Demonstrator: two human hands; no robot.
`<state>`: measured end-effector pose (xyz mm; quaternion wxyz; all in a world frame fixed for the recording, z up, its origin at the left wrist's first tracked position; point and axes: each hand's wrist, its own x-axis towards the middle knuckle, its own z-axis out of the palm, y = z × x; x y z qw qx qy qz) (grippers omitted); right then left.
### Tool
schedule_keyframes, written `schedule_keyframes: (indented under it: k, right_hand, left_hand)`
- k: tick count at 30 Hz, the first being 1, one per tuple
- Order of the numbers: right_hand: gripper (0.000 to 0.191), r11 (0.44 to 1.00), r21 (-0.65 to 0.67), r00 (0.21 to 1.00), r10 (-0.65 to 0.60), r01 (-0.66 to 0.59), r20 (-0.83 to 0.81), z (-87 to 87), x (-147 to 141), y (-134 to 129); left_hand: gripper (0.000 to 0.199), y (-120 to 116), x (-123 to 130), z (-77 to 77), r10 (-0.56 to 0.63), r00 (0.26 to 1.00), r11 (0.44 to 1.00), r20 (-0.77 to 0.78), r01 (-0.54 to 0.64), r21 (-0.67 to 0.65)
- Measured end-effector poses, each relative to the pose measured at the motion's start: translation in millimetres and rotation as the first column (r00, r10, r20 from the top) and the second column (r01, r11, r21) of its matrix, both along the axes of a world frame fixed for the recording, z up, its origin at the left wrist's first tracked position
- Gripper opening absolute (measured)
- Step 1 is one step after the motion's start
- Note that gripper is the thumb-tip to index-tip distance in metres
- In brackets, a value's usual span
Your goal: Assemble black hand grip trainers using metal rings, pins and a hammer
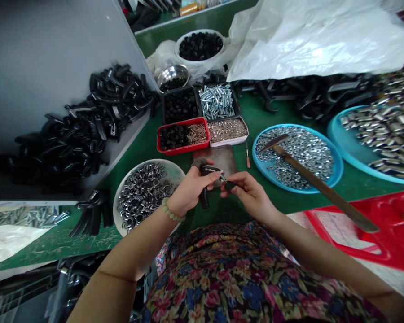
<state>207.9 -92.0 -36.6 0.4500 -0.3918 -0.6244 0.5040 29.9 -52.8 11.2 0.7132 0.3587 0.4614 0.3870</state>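
Observation:
My left hand (190, 186) is closed around a black plastic handle (204, 199), whose lower end sticks out below the fingers. Between thumb and fingers, my right hand (254, 197) pinches a small black knob (229, 185). A short shiny metal piece (222, 176), perhaps a screw, sits between the knob and the handle where both hands meet. Just behind the hands lies a grey metal plate (230, 157). A white bowl of metal rings (183, 172) stands by my left wrist, and a small screwdriver (248, 159) lies beyond my right hand.
A hammer (309, 175) rests across a blue tray of small metal parts (338, 172). Behind the plate stand a red box (185, 150) and a box of screws (217, 101). Black handles (107, 107) fill a grey bin at left. Another blue tray (363, 161) holds metal sleeves.

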Motion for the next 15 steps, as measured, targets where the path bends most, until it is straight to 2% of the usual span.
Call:
schedule_keyframes:
  k: [2,4,6,8,11,15]
  right_hand:
    - [0.019,0.994,0.059,0.991,0.087,-0.093,0.105,2.8,8.0,3.0]
    - [0.02,0.979,0.048,0.966,0.189,-0.201,0.177,7.7,15.3,7.7]
    - [0.018,0.955,-0.078,0.956,0.289,-0.285,0.045,12.3,18.7,12.4]
    - [0.019,0.904,-0.221,0.924,0.322,-0.365,-0.205,14.5,18.0,15.8]
    - [0.037,0.828,-0.347,0.853,0.265,-0.441,-0.45,13.7,13.5,17.4]
    - [0.039,0.797,-0.416,0.836,0.192,-0.439,-0.514,12.8,7.4,15.3]
  left_hand:
    - [0.041,0.1,-5.7,-2.8,-0.082,0.991,0.996,-0.108,0.087,0.037]
    - [0.041,-0.5,-11.8,-3.8,-0.19,0.959,0.976,-0.209,0.207,0.062]
    - [0.042,-2.2,-16.0,-2.9,-0.273,0.929,0.946,-0.249,0.307,0.106]
    - [0.045,-5.3,-17.0,-1.6,-0.312,0.92,0.919,-0.238,0.355,0.17]
    - [0.05,-11.7,-13.4,-2.5,-0.283,0.936,0.917,-0.209,0.328,0.227]
    - [0.047,-18.9,-6.7,-9.5,-0.214,0.974,0.953,-0.073,0.224,0.206]
